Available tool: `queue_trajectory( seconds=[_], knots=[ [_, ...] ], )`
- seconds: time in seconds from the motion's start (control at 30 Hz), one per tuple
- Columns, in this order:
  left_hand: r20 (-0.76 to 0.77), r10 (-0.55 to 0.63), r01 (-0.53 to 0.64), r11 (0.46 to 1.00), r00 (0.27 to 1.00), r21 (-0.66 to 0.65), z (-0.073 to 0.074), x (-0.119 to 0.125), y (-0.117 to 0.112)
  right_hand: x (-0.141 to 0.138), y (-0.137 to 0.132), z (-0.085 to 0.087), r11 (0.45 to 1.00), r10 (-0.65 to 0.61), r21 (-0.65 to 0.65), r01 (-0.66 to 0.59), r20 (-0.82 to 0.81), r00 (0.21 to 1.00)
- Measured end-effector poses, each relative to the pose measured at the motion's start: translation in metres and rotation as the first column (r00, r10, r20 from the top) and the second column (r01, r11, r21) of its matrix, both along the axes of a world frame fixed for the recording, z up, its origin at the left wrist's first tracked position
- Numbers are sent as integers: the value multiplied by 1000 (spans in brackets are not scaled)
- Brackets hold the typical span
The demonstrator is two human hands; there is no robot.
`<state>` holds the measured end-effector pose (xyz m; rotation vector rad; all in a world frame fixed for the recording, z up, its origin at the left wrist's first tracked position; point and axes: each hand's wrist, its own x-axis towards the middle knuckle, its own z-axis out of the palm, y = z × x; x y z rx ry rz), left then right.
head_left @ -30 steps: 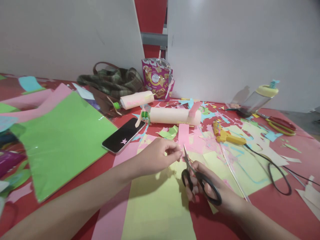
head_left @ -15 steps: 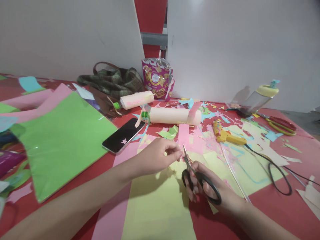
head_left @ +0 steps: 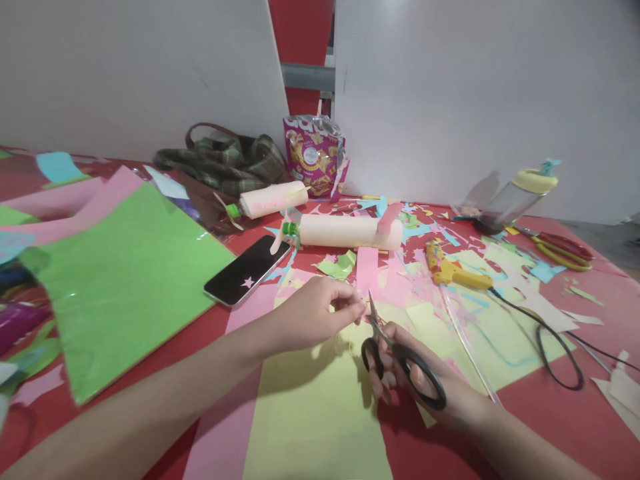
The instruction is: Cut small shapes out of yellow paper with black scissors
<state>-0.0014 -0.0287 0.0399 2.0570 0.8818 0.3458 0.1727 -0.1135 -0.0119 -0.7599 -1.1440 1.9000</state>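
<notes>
My left hand (head_left: 315, 313) is pinched shut on a small piece of paper that I cannot make out well, just left of the scissor blades. My right hand (head_left: 425, 390) grips black-handled scissors (head_left: 395, 357), fingers through the loops, blades pointing up and away towards the left fingertips. Both hands hover over a yellow sheet (head_left: 315, 413) lying on pink paper (head_left: 225, 427) on the red table (head_left: 560, 413).
A phone (head_left: 247, 270) and a green sheet (head_left: 125, 280) lie to the left. Behind the hands are two paper-wrapped bottles (head_left: 350, 231), a plaid bag (head_left: 225, 163) and a snack bag (head_left: 313, 157). A yellow glue gun (head_left: 453, 270) with its cord, red scissors (head_left: 563, 248), a bottle (head_left: 515, 197) and paper scraps lie to the right.
The right hand and scissors have shifted very slightly down and right. The left hand holds nearly still.
</notes>
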Motion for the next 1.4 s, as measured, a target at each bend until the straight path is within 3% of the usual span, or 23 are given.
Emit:
queue_trajectory(
  seconds=[0.93, 1.4],
  knots=[
    [-31, 0, 1, 1000, 1000, 29, 0, 0, 2, 0, 2, -2, 1000, -15, -8, 15, 19, 1000],
    [-25, 1, -2, 1000, 1000, -21, -6, 0, 5, 0, 1, -7, 1000, -23, -3, 24, 58, 998]
  ],
)
